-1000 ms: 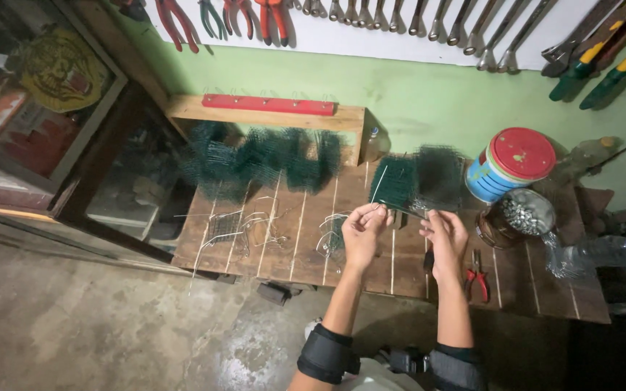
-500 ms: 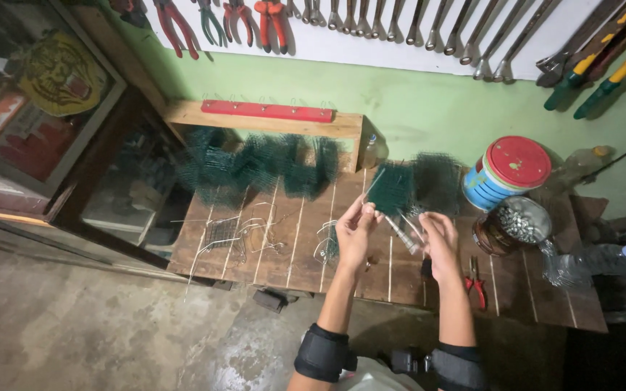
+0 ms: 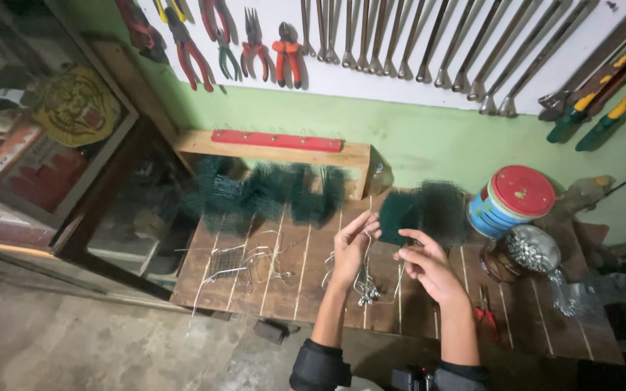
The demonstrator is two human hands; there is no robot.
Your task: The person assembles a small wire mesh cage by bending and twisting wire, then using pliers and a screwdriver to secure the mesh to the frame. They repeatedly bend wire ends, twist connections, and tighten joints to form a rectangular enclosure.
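Two hands work over a slatted wooden bench (image 3: 291,279) in the lower middle of the frame. Judging by how things lie, part of the work looks done: a row of dark green bristly pieces (image 3: 269,192) sits along the back of the bench below a red strip (image 3: 277,140), with another green bunch (image 3: 422,210) further right, while loose bent wires (image 3: 244,262) at centre left remain unworked. The left hand (image 3: 353,246) and right hand (image 3: 425,264) each pinch an end of a thin wire piece (image 3: 367,286), fingers closed on it; it hangs between and just below them, over the boards. A red-lidded tin (image 3: 512,199) and red-handled pliers (image 3: 485,313) lie right of the right hand.
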